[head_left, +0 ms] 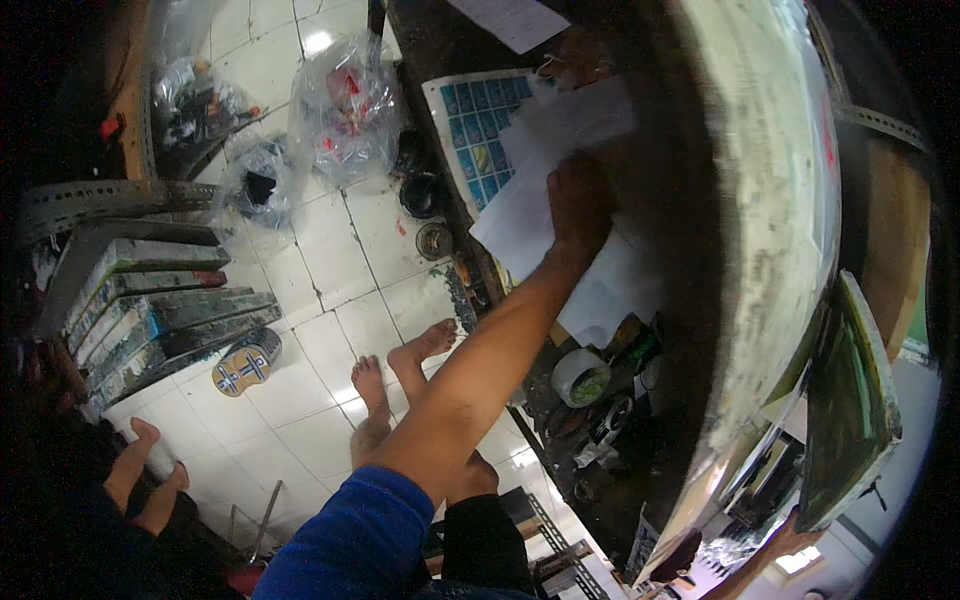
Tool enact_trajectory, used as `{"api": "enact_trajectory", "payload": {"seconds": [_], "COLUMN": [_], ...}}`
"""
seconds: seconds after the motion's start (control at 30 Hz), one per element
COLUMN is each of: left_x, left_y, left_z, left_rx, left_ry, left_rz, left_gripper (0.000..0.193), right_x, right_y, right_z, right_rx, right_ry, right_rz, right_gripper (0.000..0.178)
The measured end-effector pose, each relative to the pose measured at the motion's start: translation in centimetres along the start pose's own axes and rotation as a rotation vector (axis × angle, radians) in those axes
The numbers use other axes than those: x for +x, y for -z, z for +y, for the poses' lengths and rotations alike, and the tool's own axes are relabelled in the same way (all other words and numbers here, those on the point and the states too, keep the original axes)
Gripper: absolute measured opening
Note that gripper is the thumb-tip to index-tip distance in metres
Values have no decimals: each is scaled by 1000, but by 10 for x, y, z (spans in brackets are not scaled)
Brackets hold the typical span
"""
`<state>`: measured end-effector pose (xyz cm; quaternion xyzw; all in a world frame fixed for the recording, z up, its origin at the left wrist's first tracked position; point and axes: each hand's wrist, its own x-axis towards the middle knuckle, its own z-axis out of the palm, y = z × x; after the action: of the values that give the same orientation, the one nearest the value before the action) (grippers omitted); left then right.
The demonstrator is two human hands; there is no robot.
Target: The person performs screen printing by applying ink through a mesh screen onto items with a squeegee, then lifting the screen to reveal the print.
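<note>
My left arm in a blue sleeve reaches up and right over a dark worktable [560,430]. My left hand [580,200] is closed, its curled fingers at white paper sheets [520,225] that lie loose and overlapping. Shadow hides the fingertips. Under the sheets lies a printed sheet [465,110] with a grid of blue pictures. A large pale frame [765,230], smeared by motion or nearness, stands close in front on the right. My right hand does not show. A dark brownish shape [590,55] beyond the papers is too dim to make out.
A tape roll [581,378] sits among clutter. Clear plastic bags [345,110] and dark tubs [422,195] stand on the tiled floor. Stained frames [160,300] are stacked left, beside a can [246,368]. Another person's feet [145,430] show left; someone's hand [790,538] touches a green-stained screen [850,420].
</note>
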<state>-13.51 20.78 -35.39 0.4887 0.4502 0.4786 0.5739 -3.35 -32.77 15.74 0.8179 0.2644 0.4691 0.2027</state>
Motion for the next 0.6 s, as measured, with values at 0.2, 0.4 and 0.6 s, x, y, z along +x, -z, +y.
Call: {"api": "enact_trajectory", "payload": {"seconds": [0.2, 0.4, 0.6], "left_x": [11, 5, -33], "left_y": [4, 53, 184], "left_z": [8, 43, 145], "left_rx": [554, 372, 237], "left_ry": [46, 141, 145], "left_rz": [-170, -274, -40], "left_gripper": [19, 27, 39], "right_x": [-18, -19, -11], "right_y": [1, -7, 9], "right_z": [-4, 15, -30], "right_rx": [6, -22, -13], "right_ry": [-107, -20, -39], "right_rz": [-34, -4, -21], "right_gripper": [103, 96, 97]}}
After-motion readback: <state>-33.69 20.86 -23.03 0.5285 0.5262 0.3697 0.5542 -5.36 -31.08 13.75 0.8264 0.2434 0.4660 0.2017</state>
